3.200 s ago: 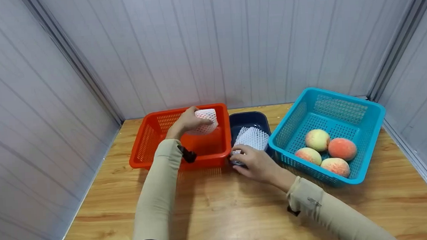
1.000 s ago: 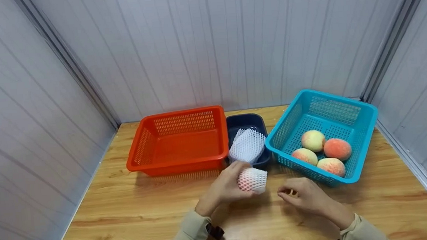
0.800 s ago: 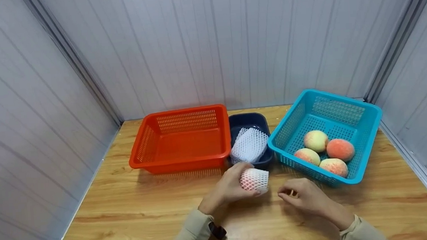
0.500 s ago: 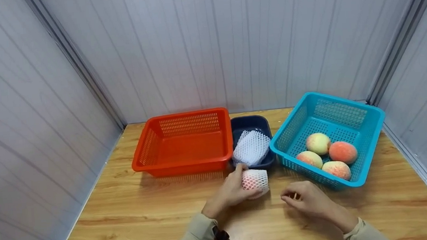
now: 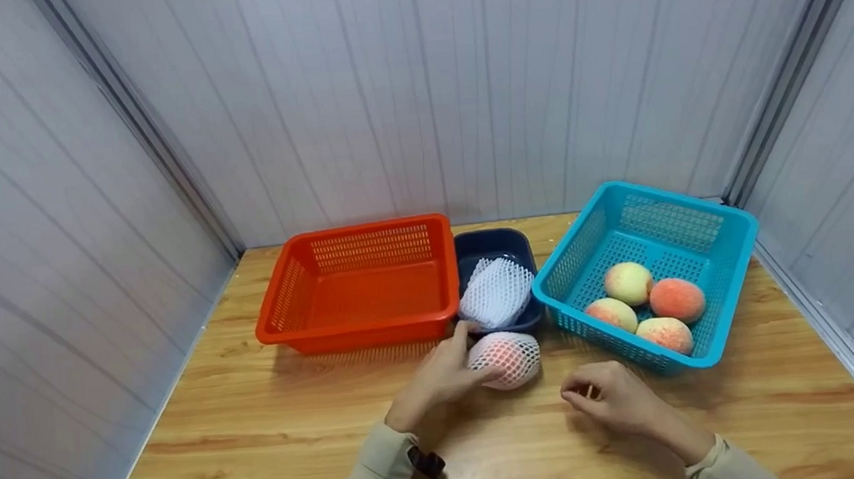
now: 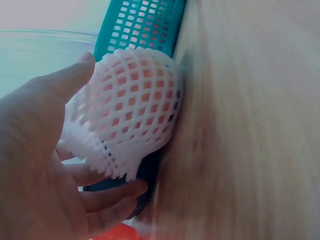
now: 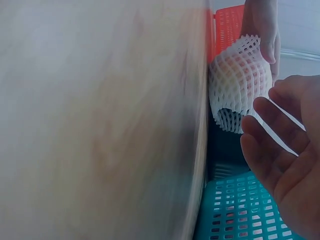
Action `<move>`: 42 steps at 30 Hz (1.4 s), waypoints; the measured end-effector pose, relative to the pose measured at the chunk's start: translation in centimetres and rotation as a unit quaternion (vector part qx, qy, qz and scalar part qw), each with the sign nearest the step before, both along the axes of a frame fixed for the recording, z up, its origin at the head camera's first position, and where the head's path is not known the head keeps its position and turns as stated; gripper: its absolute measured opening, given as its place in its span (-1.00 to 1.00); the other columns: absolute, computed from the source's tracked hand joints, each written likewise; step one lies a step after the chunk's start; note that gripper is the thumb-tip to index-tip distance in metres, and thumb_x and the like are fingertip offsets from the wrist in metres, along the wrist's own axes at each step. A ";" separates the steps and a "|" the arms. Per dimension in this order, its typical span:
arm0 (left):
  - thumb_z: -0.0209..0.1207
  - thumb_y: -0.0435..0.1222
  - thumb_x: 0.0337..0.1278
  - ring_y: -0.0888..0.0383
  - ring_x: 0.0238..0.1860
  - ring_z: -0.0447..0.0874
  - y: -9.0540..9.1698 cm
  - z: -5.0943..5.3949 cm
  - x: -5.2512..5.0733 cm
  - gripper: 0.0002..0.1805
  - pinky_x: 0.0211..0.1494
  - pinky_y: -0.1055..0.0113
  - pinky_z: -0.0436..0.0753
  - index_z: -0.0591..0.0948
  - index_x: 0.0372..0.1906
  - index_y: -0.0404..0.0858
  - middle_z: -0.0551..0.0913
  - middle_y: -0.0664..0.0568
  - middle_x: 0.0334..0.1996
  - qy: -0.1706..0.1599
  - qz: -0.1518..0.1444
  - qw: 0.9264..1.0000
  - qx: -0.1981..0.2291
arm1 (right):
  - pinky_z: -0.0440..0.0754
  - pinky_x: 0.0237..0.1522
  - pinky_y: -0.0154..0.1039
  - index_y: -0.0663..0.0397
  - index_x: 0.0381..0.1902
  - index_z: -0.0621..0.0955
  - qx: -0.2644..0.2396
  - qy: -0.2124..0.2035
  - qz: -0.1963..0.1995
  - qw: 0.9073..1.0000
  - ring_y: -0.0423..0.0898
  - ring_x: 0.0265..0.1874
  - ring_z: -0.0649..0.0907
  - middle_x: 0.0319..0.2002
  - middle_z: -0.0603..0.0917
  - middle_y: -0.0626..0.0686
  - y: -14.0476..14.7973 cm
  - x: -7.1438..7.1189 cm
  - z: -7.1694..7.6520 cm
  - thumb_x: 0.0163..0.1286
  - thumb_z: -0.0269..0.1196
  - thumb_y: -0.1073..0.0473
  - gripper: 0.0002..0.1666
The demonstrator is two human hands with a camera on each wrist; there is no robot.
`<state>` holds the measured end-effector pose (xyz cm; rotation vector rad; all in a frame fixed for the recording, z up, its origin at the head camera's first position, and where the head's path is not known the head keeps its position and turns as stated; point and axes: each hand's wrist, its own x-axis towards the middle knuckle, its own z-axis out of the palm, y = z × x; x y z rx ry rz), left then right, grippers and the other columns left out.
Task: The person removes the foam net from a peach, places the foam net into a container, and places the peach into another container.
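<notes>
A peach in a white foam net (image 5: 509, 360) sits on the wooden table in front of the navy tray. My left hand (image 5: 440, 377) is at its left side with loosely bent fingers. In the left wrist view the thumb lies beside the netted peach (image 6: 135, 95) and the fingertips are near the net's gathered end, without a grip around it. To the right, my right hand (image 5: 611, 399) is loosely curled above the table and holds nothing. The right wrist view shows its relaxed fingers (image 7: 260, 145) close to the net's open end.
The navy tray (image 5: 493, 241) contains white foam nets (image 5: 498, 292). At left stands a red-orange basket (image 5: 358, 331) with nothing visible in it. At right, a turquoise basket (image 5: 731, 286) holds several bare peaches (image 5: 628, 283). Panel walls (image 5: 417, 97) enclose the table's back and sides.
The left hand brought the netted peach from over the red-orange basket to the table, then loosened its grip; the peach has turned. The right hand moved back from the navy tray, then stayed still.
</notes>
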<state>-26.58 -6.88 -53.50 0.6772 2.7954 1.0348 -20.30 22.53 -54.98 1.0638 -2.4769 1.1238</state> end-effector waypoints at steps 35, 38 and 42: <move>0.15 -0.51 0.24 -0.28 -0.23 0.54 -4.2 4.1 3.7 -0.82 -0.22 0.32 0.55 0.56 -0.15 -0.60 0.56 -0.50 -0.21 -0.075 0.007 0.925 0.372 | 0.65 -0.38 -0.27 -0.04 -0.26 0.67 -0.109 -0.081 -0.095 0.986 -0.17 -0.43 0.62 -0.38 0.68 -0.05 -1.3 0.3 2.3 0.18 0.38 0.40 -0.75; 0.15 -0.50 0.24 -0.17 -0.22 0.56 -3.7 3.2 3.3 -0.78 -0.18 0.21 0.58 0.53 -0.12 -0.64 0.57 -0.43 -0.23 -0.102 0.020 0.913 0.395 | 0.66 -0.33 -0.23 -0.03 -0.26 0.67 -0.109 -0.097 -0.109 0.983 -0.16 -0.37 0.62 -0.35 0.68 -0.05 -1.7 0.2 2.3 0.21 0.36 0.38 -0.78; 0.20 -0.49 0.20 -0.01 -0.20 0.56 -3.2 0.8 2.3 -0.71 -0.12 0.12 0.61 0.51 -0.06 -0.64 0.59 -0.29 -0.21 -0.104 0.037 0.908 0.404 | 0.66 -0.24 -0.19 0.07 -0.22 0.67 -0.109 -0.128 -0.134 0.977 -0.12 -0.28 0.63 -0.28 0.67 0.01 -2.3 0.2 2.1 0.21 0.36 0.39 -0.80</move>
